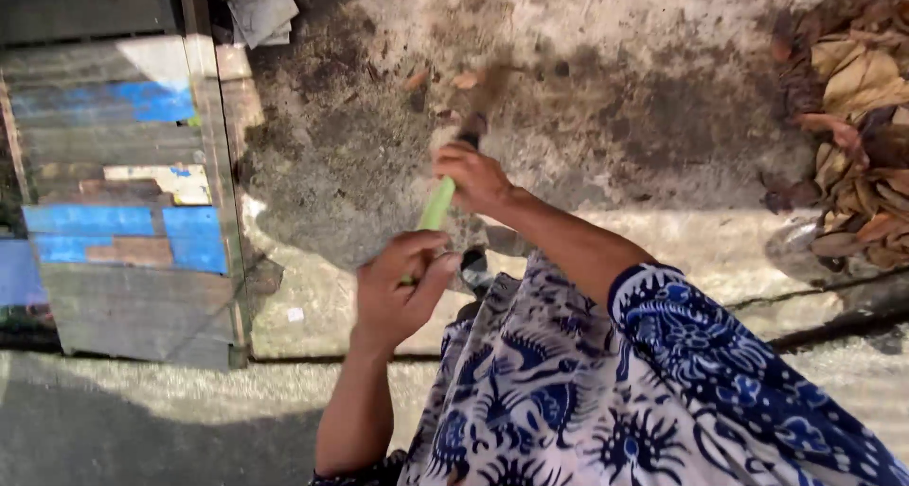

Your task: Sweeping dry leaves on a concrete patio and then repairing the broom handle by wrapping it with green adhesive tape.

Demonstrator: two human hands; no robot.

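1. A green broom handle [436, 205] runs slantwise near the middle of the view, its far end a motion-blurred brush [485, 93] at 12 o'clock over the stained concrete ground [615, 98].
2. The right hand [476, 178] is closed around the handle's upper part.
3. The left hand [402, 287] is wrapped around the lower end, at 7 o'clock from the right hand.
4. A blue-and-white patterned garment [606, 391] fills the 5 o'clock corner.
5. Dry brown leaves [857, 117] are heaped at 3 o'clock.
6. A weathered wooden panel [123, 202] with blue paint patches lies at 9 o'clock.
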